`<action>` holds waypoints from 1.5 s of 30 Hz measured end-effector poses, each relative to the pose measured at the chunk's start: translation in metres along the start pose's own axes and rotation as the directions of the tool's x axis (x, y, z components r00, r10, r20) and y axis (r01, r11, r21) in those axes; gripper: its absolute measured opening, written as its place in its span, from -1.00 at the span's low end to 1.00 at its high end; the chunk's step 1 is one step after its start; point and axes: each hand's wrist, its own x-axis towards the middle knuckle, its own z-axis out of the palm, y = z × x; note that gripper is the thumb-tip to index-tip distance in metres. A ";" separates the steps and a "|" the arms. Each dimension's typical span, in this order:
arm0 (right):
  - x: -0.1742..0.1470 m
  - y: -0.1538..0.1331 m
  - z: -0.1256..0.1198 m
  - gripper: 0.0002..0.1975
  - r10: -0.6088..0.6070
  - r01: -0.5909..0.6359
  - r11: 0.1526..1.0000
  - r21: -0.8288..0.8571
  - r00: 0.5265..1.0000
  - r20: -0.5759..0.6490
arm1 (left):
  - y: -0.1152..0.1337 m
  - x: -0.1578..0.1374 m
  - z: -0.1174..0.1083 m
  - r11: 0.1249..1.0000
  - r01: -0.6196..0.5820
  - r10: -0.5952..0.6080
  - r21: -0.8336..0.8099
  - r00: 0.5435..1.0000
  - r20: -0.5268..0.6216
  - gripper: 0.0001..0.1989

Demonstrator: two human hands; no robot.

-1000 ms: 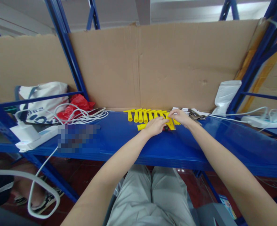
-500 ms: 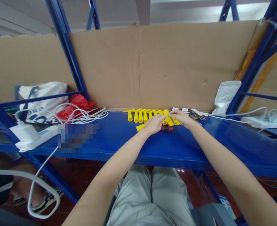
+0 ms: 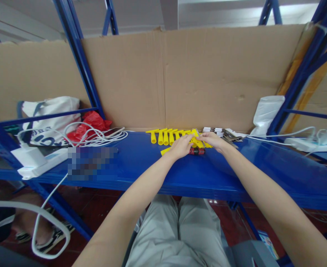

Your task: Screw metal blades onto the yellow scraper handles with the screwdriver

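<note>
One blue shelf [image 3: 141, 163], cardboard backing [image 3: 202, 74]

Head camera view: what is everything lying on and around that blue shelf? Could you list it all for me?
Blue metal shelf: one, blue, across the middle.
Yellow T-shaped plastic pieces: a row, exact count unclear, yellow, at the shelf's back centre.
Small red and black tool: one, on the shelf below the hands.
Brown cardboard sheets: brown, standing behind the shelf.
White cables: tangled, white, back left.
Red plastic bag: one, red, back left.
White printed bag: one, far left.
White power strip: one, far right.
Left hand: on the yellow pieces.
Right hand: fingertips pinching a yellow piece.
</note>
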 end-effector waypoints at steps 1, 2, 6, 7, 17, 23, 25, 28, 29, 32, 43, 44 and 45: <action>0.000 0.000 0.000 -0.79 -0.010 0.010 1.000 -0.009 1.000 -0.001 | 0.000 0.000 0.000 1.000 0.006 -0.006 0.001 1.000 -0.003 -0.59; 0.000 0.000 0.000 -0.77 -0.022 0.022 1.000 -0.023 1.000 -0.002 | 0.000 0.000 0.001 1.000 0.011 -0.011 0.003 1.000 -0.005 -0.57; 0.001 0.002 0.001 -0.71 -0.059 0.058 0.996 -0.071 0.998 -0.008 | 0.001 -0.001 0.001 0.999 0.027 -0.027 0.029 1.000 0.004 -0.52; 0.002 0.002 0.001 -0.70 -0.060 0.059 0.995 -0.075 0.998 -0.007 | 0.001 -0.001 0.000 0.999 0.031 -0.031 0.041 0.999 0.013 -0.51; 0.004 0.001 0.004 -0.69 -0.063 0.063 0.997 -0.049 0.998 -0.011 | 0.003 -0.002 -0.003 0.990 0.094 -0.098 0.102 0.994 0.040 -0.45; 0.006 0.002 -0.014 -0.74 -0.110 0.077 0.979 -0.188 0.979 -0.173 | 0.002 0.000 -0.009 0.984 0.162 -0.161 0.071 0.987 -0.015 -0.46; 0.008 0.007 -0.026 -0.75 -0.153 0.054 0.928 -0.369 0.957 -0.245 | 0.000 0.000 -0.012 0.979 0.198 -0.195 0.043 0.979 -0.063 -0.47; 0.006 0.014 -0.046 -0.74 -0.187 -0.110 0.725 -0.680 0.919 -0.347 | -0.006 0.002 -0.017 0.972 0.233 -0.233 -0.016 0.964 -0.131 -0.49; 0.004 0.016 -0.053 -0.72 -0.176 -0.176 0.655 -0.735 0.910 -0.374 | -0.009 0.003 -0.019 0.969 0.242 -0.246 -0.044 0.957 -0.151 -0.50; -0.001 0.022 -0.068 -0.68 -0.068 -0.313 0.514 -0.799 0.913 -0.401 | -0.017 0.008 -0.023 0.943 0.277 -0.315 -0.184 0.921 -0.229 -0.55; 0.000 0.038 -0.077 -0.74 0.175 -0.422 0.398 -0.814 0.906 -0.385 | -0.018 0.016 -0.034 0.267 0.261 -0.737 -0.928 0.675 -0.023 -0.80; -0.001 0.038 -0.076 -0.74 0.175 -0.423 0.393 -0.817 0.906 -0.385 | -0.018 0.016 -0.034 0.214 0.257 -0.736 -0.943 0.677 0.017 -0.79; -0.001 0.038 -0.076 -0.74 0.172 -0.419 0.389 -0.821 0.908 -0.382 | -0.018 0.015 -0.033 0.173 0.255 -0.729 -0.951 0.683 0.050 -0.78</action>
